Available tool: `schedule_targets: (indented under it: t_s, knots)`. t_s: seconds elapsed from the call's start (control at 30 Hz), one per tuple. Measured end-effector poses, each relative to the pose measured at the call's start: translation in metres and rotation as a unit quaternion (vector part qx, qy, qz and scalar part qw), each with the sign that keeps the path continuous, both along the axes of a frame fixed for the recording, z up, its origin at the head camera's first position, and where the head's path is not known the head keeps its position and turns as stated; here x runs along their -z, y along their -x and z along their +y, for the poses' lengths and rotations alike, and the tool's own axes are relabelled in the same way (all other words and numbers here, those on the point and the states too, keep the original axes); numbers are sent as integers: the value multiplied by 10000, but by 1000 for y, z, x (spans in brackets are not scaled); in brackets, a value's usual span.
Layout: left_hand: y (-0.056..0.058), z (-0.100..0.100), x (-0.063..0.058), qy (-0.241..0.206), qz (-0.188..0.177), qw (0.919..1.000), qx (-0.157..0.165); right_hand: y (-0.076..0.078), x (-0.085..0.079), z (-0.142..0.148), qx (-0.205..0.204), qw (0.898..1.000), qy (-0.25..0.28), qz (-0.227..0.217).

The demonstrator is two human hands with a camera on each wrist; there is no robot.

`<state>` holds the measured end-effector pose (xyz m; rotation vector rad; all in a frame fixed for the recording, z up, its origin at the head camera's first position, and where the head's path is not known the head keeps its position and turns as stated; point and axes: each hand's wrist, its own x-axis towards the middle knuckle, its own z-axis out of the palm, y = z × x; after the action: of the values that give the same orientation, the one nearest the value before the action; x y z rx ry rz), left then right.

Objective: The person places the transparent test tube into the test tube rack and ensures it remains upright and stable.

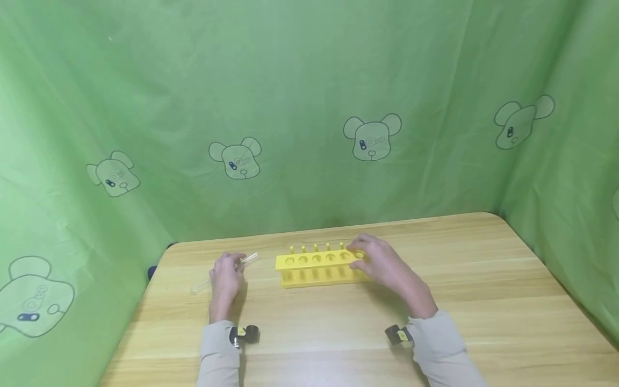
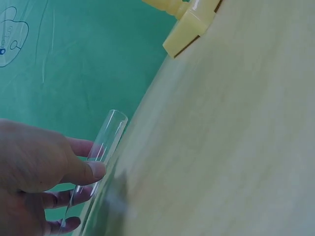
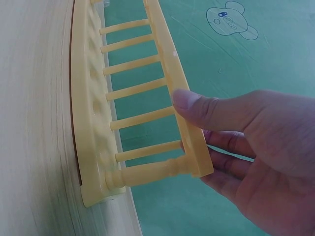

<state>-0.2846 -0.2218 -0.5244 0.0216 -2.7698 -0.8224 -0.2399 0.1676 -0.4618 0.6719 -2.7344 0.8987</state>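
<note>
A yellow test-tube rack [image 1: 319, 266] with a row of holes and pegs stands on the wooden table [image 1: 483, 301]. My right hand [image 1: 382, 263] grips its right end, thumb on the top bar [image 3: 187, 123] and fingers curled behind it. A clear glass test tube [image 1: 227, 271] lies slanted to the left of the rack. My left hand [image 1: 224, 279] pinches it near the middle, thumb [image 2: 91, 171] on the near side and fingers behind the tube [image 2: 106, 137]. The rack's corner [image 2: 189, 29] shows at the top of the left wrist view.
A green cloth with bear prints [image 1: 372, 137] hangs behind and on both sides of the table. Both sleeves are grey, with a small camera mount at each wrist [image 1: 244, 334]. The table's rounded back corners meet the cloth.
</note>
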Motion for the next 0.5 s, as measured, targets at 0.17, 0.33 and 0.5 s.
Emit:
schedule_targets:
  t_s: [0.17, 0.33, 0.5]
  knots:
    - [-1, -1, -5, -65, 168, 9998, 66, 1, 1, -1, 25, 10000, -24, -4]
    - [-3, -3, -14, -262, 348, 9990, 105, 0, 3, -1, 30, 10000, 0, 54]
    - [-5, -4, -26, -420, 463, 9980, 72, 1, 5, -1, 29, 10000, 56, 67]
